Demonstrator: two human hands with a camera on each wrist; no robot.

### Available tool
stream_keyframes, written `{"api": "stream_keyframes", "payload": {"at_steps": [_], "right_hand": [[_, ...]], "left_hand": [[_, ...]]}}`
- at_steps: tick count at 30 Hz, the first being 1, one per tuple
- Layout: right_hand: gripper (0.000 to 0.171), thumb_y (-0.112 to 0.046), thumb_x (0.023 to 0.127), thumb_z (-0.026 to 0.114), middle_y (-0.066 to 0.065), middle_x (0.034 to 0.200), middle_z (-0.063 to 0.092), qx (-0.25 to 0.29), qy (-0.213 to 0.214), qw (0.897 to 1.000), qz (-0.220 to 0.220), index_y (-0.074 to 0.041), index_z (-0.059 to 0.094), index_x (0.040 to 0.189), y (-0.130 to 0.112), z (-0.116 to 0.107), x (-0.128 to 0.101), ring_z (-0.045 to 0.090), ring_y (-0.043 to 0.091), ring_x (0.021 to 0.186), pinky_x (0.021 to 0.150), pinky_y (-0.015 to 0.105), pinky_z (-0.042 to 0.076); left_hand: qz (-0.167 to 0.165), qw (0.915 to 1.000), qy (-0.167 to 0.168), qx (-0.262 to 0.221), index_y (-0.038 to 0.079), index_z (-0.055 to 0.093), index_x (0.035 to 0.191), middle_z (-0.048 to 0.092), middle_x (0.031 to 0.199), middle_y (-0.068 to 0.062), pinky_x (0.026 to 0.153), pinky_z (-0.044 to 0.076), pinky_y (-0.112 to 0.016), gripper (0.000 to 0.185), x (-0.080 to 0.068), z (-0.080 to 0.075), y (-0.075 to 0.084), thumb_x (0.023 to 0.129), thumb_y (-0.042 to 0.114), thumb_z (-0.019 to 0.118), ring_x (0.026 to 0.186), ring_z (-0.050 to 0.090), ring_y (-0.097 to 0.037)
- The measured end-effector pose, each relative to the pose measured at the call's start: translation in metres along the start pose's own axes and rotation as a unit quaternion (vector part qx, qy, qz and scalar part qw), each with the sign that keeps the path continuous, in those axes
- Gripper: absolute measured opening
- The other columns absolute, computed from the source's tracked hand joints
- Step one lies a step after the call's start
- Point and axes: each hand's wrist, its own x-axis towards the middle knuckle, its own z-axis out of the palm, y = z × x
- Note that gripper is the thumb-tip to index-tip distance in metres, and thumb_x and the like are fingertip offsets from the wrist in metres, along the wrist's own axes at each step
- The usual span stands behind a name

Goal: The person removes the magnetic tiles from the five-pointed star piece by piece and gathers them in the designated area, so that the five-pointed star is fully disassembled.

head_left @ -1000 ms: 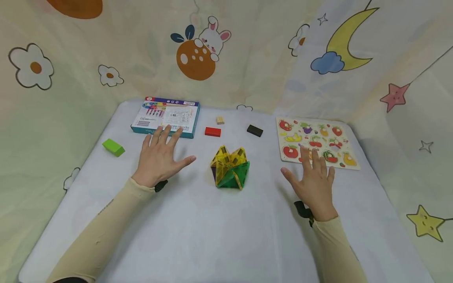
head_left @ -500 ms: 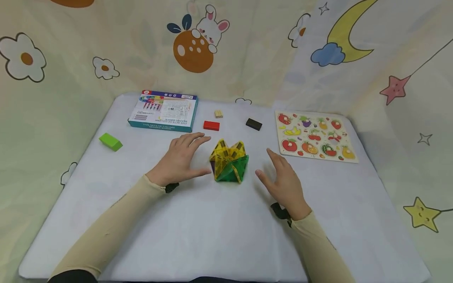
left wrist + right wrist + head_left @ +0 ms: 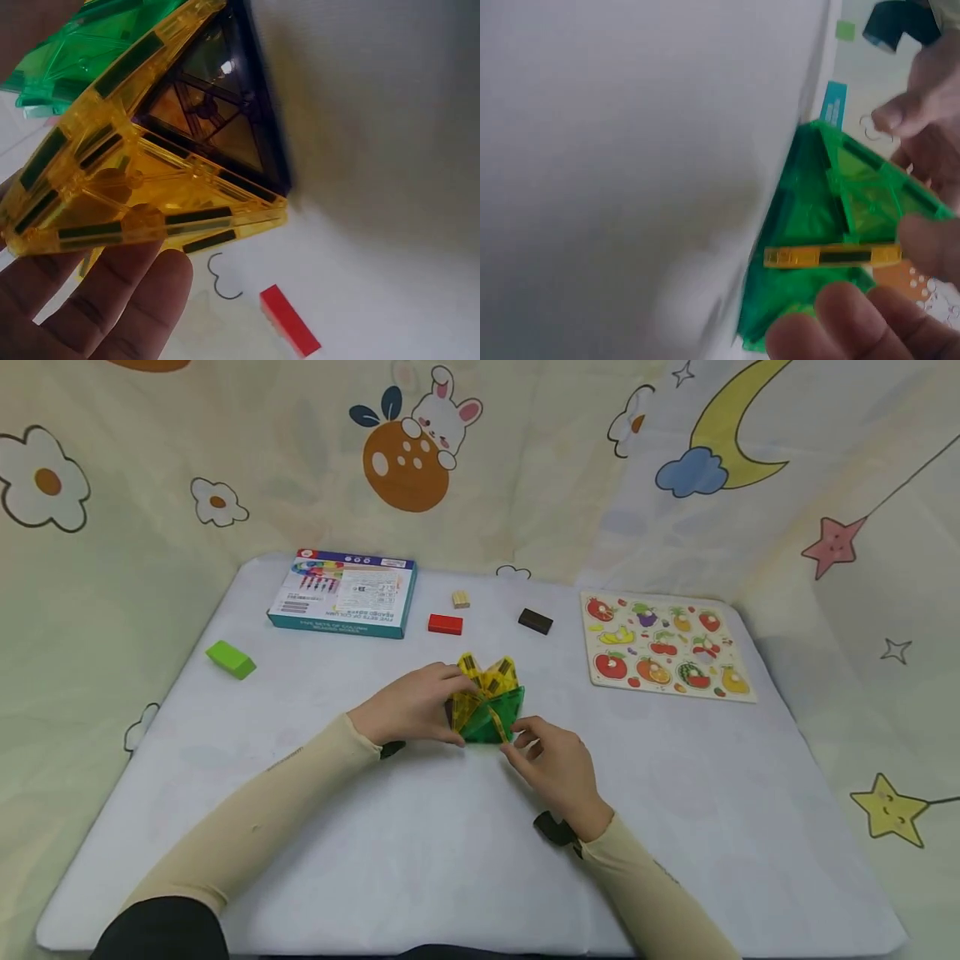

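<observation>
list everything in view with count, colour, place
tile shape: 1, yellow, green, dark purple, centre
box: 1, white and teal, back left
green block: 1, green, left
red block: 1, red, right of box
small block: 1, beige, behind red block
black block: 1, black, back middle
fruit board: 1, multicoloured, back right
table: 1, white, beneath
backdrop: 1, pale, printed, behind
sleeves: 2, beige, forearms
wristbands: 2, black, wrists
left hand: 1, shape's left
right hand: 1, shape's right

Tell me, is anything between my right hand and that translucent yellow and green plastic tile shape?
Nothing visible stands between them: your right hand is right at the green side of the tile shape, though whether it touches is unclear. The red rectangular block and black rectangular block lie beyond it, out of the way.
</observation>
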Motion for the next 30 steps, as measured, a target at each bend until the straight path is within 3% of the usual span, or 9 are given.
{"api": "stream_keyframes", "payload": {"at_steps": [6, 12, 21, 30], "right_hand": [[0.024, -0.02, 0.085, 0.087, 0.004, 0.091, 0.081, -0.02, 0.023, 1.0, 0.001, -0.01, 0.076, 0.104, -0.009, 0.005, 0.005, 0.075, 0.015, 0.068, 0.06, 0.032, 0.06], [0.025, -0.019, 0.085, 0.087, 0.006, 0.095, 0.082, -0.037, 0.028, 0.999, 0.002, -0.009, 0.079, 0.106, -0.016, 0.009, 0.012, 0.076, 0.016, 0.07, 0.06, 0.032, 0.06], [0.02, -0.015, 0.086, 0.085, 0.008, 0.09, 0.081, -0.064, 0.035, 0.997, -0.01, -0.009, 0.081, 0.105, -0.019, 0.011, 0.015, 0.074, 0.016, 0.066, 0.056, 0.032, 0.058], [0.021, -0.017, 0.085, 0.086, 0.005, 0.086, 0.08, -0.095, 0.033, 0.995, -0.02, -0.01, 0.082, 0.104, -0.023, 0.011, 0.017, 0.07, 0.012, 0.062, 0.052, 0.029, 0.055]], "left_hand": [[0.01, 0.998, -0.035, 0.052, 0.014, 0.068, 0.13, 0.067, 0.127, -0.004, 0.104, 0.056, -0.038, 0.074, 0.012, 0.002, 0.005, 0.068, 0.042, 0.098, 0.115, 0.061, -0.022], [0.004, 0.9907, -0.058, 0.123, 0.018, 0.067, 0.134, 0.063, 0.132, -0.006, 0.106, 0.055, -0.043, 0.077, 0.019, 0.0, 0.011, 0.068, 0.045, 0.097, 0.12, 0.06, -0.025], [0.02, 0.9842, -0.041, 0.171, 0.019, 0.066, 0.134, 0.062, 0.137, -0.007, 0.099, 0.058, -0.048, 0.079, 0.02, 0.003, 0.014, 0.066, 0.047, 0.098, 0.126, 0.059, -0.028], [0.018, 0.9834, -0.032, 0.178, 0.019, 0.065, 0.135, 0.062, 0.138, -0.006, 0.097, 0.058, -0.049, 0.081, 0.016, 0.007, 0.012, 0.067, 0.048, 0.097, 0.128, 0.057, -0.028]]}}
